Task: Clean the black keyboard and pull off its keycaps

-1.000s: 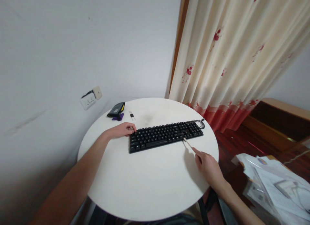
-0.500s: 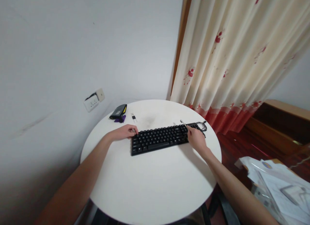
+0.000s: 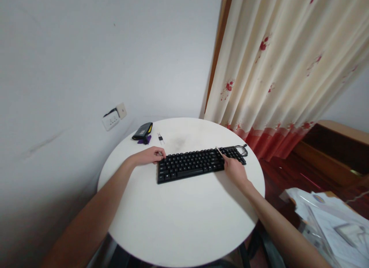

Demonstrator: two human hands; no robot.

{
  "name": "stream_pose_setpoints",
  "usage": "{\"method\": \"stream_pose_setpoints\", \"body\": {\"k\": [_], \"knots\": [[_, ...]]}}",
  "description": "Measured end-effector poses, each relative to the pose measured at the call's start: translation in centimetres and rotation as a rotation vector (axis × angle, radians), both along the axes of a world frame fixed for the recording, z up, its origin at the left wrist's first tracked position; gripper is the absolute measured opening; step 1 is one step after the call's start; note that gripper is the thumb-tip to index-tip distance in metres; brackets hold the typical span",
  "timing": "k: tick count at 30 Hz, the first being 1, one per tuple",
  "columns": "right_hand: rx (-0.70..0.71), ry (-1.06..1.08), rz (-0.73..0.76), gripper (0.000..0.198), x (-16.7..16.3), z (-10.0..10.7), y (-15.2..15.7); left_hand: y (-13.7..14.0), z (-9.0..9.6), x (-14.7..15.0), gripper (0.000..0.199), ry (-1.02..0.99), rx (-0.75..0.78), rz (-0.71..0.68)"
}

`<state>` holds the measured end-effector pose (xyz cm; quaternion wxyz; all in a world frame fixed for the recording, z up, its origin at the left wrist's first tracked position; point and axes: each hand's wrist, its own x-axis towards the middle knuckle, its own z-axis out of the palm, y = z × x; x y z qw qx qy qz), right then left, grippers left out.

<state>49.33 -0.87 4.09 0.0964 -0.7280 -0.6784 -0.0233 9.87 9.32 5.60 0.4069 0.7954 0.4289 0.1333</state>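
A black keyboard lies slightly slanted on the white round table. At its upper left corner, my left hand has its fingers curled against the edge, holding the keyboard. Over the right part of the keys, my right hand is closed on a thin light-coloured stick. The stick points up and left, its far end at the keyboard's back edge. Whether that end touches a key is too small to tell. Beyond the keyboard's right end lies its coiled black cable.
At the table's back left are a dark grey pouch with yellow trim, a purple item and a small black-and-metal tool. A wall socket, a flowered curtain and a pile of papers surround the table.
The stick's far end has moved from just behind the keyboard down to its back edge. My left hand stays at the corner. The whole view has shifted slightly.
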Motion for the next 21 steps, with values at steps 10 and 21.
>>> {"method": "stream_pose_setpoints", "body": {"k": [10,21], "knots": [[0.034,-0.006,0.0,0.043,1.3,-0.9,-2.5,0.5,-0.5,-0.2,0.022,0.006,0.005,-0.002],[0.021,-0.008,0.005,0.044,2.3,-1.3,-5.3,0.4,-0.4,-0.2,0.024,0.014,0.006,0.009]]}}
